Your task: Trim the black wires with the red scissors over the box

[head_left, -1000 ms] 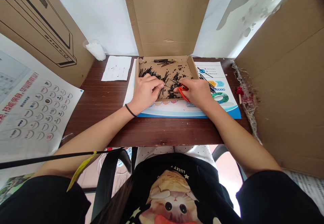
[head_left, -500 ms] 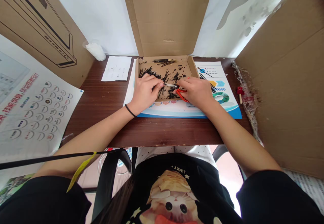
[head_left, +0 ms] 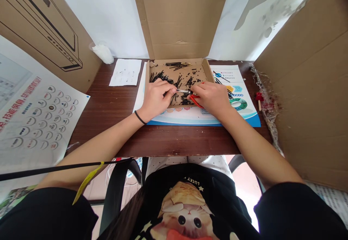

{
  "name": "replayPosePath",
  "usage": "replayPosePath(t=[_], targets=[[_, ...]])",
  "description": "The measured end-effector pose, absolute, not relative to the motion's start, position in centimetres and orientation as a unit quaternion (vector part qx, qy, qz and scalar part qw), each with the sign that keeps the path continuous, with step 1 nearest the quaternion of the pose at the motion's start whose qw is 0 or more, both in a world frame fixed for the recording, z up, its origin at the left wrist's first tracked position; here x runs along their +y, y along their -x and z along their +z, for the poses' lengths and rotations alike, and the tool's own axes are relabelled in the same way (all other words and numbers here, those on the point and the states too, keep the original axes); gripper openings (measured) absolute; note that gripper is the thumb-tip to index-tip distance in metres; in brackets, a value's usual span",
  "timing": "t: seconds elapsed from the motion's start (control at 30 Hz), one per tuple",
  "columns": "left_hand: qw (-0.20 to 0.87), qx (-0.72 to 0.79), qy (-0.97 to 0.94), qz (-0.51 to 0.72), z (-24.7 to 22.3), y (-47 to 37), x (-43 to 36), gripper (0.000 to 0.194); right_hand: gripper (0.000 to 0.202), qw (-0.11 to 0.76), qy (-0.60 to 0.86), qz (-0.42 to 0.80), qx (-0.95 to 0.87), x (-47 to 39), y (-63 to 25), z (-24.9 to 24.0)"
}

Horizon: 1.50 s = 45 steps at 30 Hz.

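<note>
My right hand (head_left: 212, 96) is closed around the red handles of a pair of scissors (head_left: 195, 99), whose short metal blades point left. My left hand (head_left: 160, 97) is in a pinch at the blade tips, thumb against forefinger; what it holds is too small and covered to make out. Both hands are over the front part of a shallow cardboard box (head_left: 208, 70). In the box lie thin black sticks (head_left: 162, 76) at the left, black sticks with gold-coloured ends (head_left: 178, 65) at the back, and short black cuttings (head_left: 190, 82) in the middle and right.
The box's lid (head_left: 182, 19) stands upright behind it. Under the box lies a printed sheet (head_left: 244, 115) on the brown table (head_left: 174, 140). A white paper (head_left: 125, 72) with small dark bits lies left. Cardboard panels (head_left: 310, 99) flank the table. A red-headed stick (head_left: 259, 99) lies right.
Hardly anything differs. Both hands keep the same hold at the scissors' tip, and the whole view has shifted very slightly.
</note>
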<state>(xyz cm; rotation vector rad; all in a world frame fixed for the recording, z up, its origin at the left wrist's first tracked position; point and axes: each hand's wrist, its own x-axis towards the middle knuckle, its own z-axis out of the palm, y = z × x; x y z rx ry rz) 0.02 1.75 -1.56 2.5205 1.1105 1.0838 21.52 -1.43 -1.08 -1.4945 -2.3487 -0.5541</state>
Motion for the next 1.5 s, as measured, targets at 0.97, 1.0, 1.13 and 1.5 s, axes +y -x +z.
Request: replayPosePath(t=[0.97,1.0,1.13,1.5], targets=[[0.200,0.403,-0.805,0.387,-1.3,-0.2,1.4,0.026,0.037,0.405,0.564,0.113,-0.710,-0.9,-21.1,-1.7],[0.195,0.408,-0.803,0.387,-1.3,-0.2,1.4,0.025,0.037,0.447,0.550,0.189,-0.679,-0.9,-20.9,-1.6],[0.184,0.436,-0.789,0.391,-1.4,-0.4,1.2,0.025,0.038,0.524,0.463,0.462,-0.546,-1.1,-19.2,-1.4],[0.143,0.437,-0.794,0.398,-1.8,-1.2,0.5,0.026,0.037,0.588,0.454,0.513,-0.431,-0.8,-17.9,-2.1]])
